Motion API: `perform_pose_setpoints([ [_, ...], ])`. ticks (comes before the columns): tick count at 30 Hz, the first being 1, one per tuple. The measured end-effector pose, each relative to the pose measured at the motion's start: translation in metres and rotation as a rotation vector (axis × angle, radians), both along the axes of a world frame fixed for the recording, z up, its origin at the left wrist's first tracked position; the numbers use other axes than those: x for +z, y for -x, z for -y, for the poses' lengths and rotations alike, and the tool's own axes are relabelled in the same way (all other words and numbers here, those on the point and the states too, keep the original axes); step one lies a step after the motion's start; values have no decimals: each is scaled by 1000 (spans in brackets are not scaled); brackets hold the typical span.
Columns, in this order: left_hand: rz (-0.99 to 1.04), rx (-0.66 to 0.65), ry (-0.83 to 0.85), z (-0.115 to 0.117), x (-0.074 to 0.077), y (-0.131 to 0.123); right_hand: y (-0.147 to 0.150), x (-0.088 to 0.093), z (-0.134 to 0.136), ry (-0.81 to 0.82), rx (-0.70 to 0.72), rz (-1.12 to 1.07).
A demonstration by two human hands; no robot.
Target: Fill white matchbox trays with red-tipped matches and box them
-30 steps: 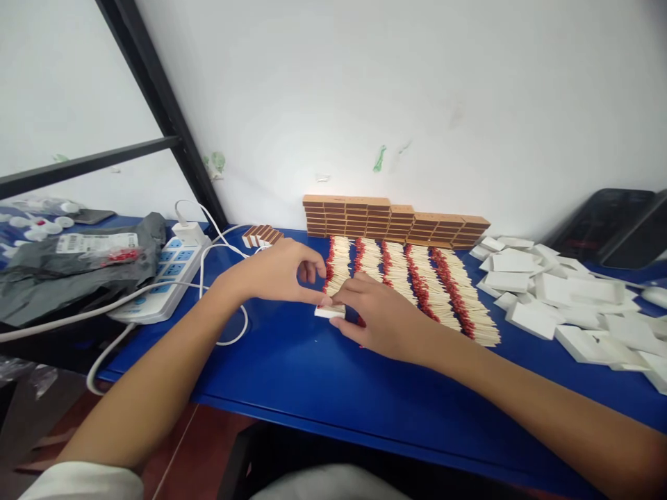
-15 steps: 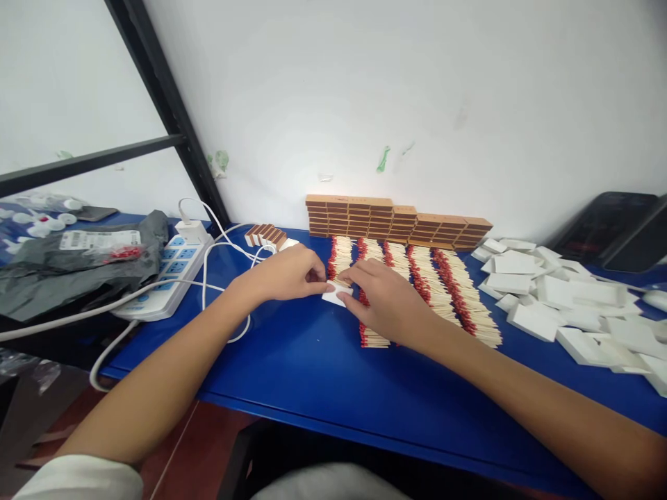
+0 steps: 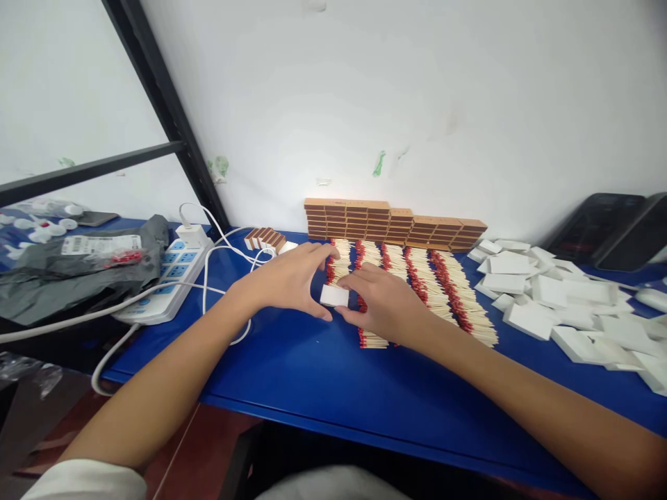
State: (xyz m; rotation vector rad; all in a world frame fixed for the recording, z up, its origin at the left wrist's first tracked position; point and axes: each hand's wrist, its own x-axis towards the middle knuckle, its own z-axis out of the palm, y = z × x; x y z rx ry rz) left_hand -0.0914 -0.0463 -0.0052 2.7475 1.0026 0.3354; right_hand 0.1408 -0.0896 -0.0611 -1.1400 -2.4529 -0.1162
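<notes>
My right hand pinches a small white matchbox tray between thumb and fingers, just above the blue tabletop. On the tray's other side my left hand is open, thumb and fingers spread apart, with nothing in it. Rows of red-tipped matches lie behind and to the right of the hands; my right hand covers parts of them. Behind these, brown matchbox sleeves are stacked along the wall. Left of them stands a short row of matchboxes with brown sides.
Many white trays are heaped at the right, before dark phone-like devices. To the left sit a power strip with white cables and a grey plastic bag. A black metal frame rises behind these.
My left hand has let go of the tray, spreading its fingers and moving slightly left. The tray, still in my right hand, now shows a plain white face toward me.
</notes>
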Motion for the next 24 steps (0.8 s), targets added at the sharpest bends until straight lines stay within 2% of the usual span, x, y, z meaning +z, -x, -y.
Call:
perform_pose_setpoints([
  [4,-15,-24,-39,-1,-11,-2,-15,11,0,-25,-12,-79],
  [6,-21,-17,-27,-2,-15,-2,-34,23,-1,-47,-54,-112],
  [8,-23,-19,-21,-2,-16,-3,-64,37,-4,-68,-159,-123],
  [10,-30,-22,-33,-3,-16,-4,-104,49,-7,-106,-349,-112],
  [12,-45,-10,-49,-4,-15,-4,-150,56,-10,-149,-605,-69],
  [14,-59,0,-51,-4,-15,-5,-197,59,-13,-85,-868,39],
  [16,-59,4,-40,-5,-14,-5,-239,57,-16,53,-1035,75],
  [18,-49,8,-22,-6,-12,-4,-269,55,-18,196,-1097,75],
  [20,-32,19,-24,-10,-8,1,-286,52,-19,304,-1102,78],
  [22,-20,50,-61,-19,-4,12,-291,50,-19,331,-1100,77],
  [24,-61,143,-117,-31,0,26,-289,49,-19,286,-1102,62],
])
